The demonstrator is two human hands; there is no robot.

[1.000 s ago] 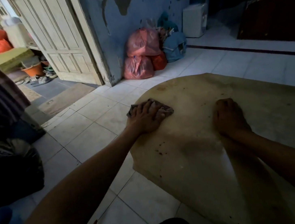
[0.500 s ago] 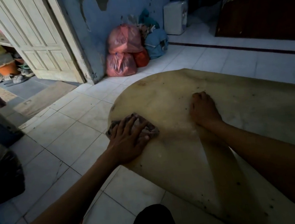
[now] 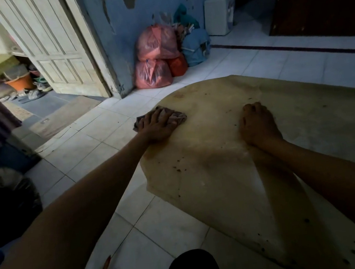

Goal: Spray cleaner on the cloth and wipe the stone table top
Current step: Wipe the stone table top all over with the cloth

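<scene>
while left hand presses cloth on table top, bags seemingly full.

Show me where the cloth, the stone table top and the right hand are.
cloth (image 3: 177, 118), head view, bunched right end.
stone table top (image 3: 209, 157), head view, bare surface.
right hand (image 3: 257, 123), head view, back of hand.
</scene>
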